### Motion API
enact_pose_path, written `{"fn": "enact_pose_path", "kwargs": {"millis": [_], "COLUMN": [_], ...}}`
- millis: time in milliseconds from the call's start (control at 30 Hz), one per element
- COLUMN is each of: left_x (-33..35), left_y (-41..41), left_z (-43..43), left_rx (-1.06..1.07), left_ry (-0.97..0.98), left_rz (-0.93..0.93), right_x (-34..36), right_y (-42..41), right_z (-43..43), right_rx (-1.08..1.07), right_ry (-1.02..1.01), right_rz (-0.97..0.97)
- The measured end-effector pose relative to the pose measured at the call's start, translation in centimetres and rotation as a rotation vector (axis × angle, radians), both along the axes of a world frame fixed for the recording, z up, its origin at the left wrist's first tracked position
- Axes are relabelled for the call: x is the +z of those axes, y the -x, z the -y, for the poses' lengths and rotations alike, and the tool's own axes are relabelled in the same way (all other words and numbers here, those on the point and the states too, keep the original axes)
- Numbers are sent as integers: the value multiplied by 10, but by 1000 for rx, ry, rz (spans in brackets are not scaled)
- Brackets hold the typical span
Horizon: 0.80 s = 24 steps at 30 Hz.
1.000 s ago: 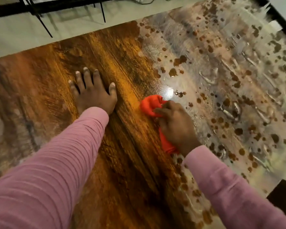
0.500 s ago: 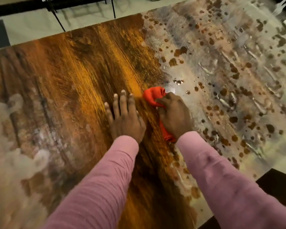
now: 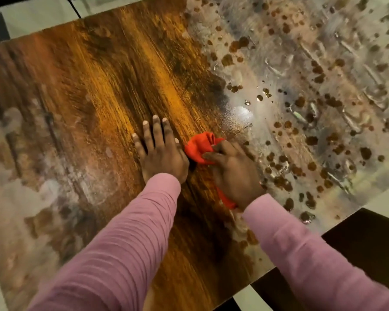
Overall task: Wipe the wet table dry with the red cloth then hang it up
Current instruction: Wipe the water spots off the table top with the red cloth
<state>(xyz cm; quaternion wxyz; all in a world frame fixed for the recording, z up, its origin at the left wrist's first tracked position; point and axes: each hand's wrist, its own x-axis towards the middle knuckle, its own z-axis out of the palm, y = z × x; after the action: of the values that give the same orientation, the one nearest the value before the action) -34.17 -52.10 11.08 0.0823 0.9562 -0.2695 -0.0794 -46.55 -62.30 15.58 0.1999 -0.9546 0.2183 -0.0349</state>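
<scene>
One wooden table [image 3: 99, 86] fills almost the whole frame, from the lower left to the upper right. Its left and middle parts show brown and orange grain, with pale smears near the left edge. Its right part, from the upper middle to the right edge, lies under a grey film of water [image 3: 301, 70] with many dark spots in it, and a few bright droplets [image 3: 259, 98] sit a little right of the centre. A pale floor [image 3: 36, 16] shows in the upper left corner.

Two pink ribbed sleeves come in from the bottom edge: the left sleeve [image 3: 121, 254] and the right sleeve [image 3: 301, 254].

The left hand [image 3: 162, 156] lies flat on the bare wood just left of the centre, palm down, fingers straight, holding nothing. The right hand [image 3: 236, 171] is just beside it, with its fingers curled over the red cloth [image 3: 200, 147], grasping it against the table.

The red cloth is bunched. Most of it sticks out past the fingers toward the upper left, and a small strip shows under the wrist. It sits at the border between the bare wood and the film of water. Whether its left edge touches the left hand, I cannot tell.
</scene>
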Motion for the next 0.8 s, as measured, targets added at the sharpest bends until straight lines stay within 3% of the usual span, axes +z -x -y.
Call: {"fn": "enact_pose_path", "kwargs": {"millis": [200, 267, 467, 667, 800], "left_x": [-1, -1, 2, -5, -5], "left_y": [0, -1, 1, -2, 1], "left_z": [0, 1, 2, -1, 1], "left_rx": [-3, 9, 15, 5, 16], "left_ry": [-8, -11, -7, 1, 8], "left_rz": [18, 22, 25, 44, 68], "right_x": [-3, 1, 6, -1, 5], "right_y": [13, 12, 53, 55, 62], "right_z": [48, 28, -26, 17, -36], "right_rx": [-414, -389, 21, -382, -174], "right_ry": [83, 48, -47, 36, -13], "right_rz": [-48, -34, -17, -44, 3]}}
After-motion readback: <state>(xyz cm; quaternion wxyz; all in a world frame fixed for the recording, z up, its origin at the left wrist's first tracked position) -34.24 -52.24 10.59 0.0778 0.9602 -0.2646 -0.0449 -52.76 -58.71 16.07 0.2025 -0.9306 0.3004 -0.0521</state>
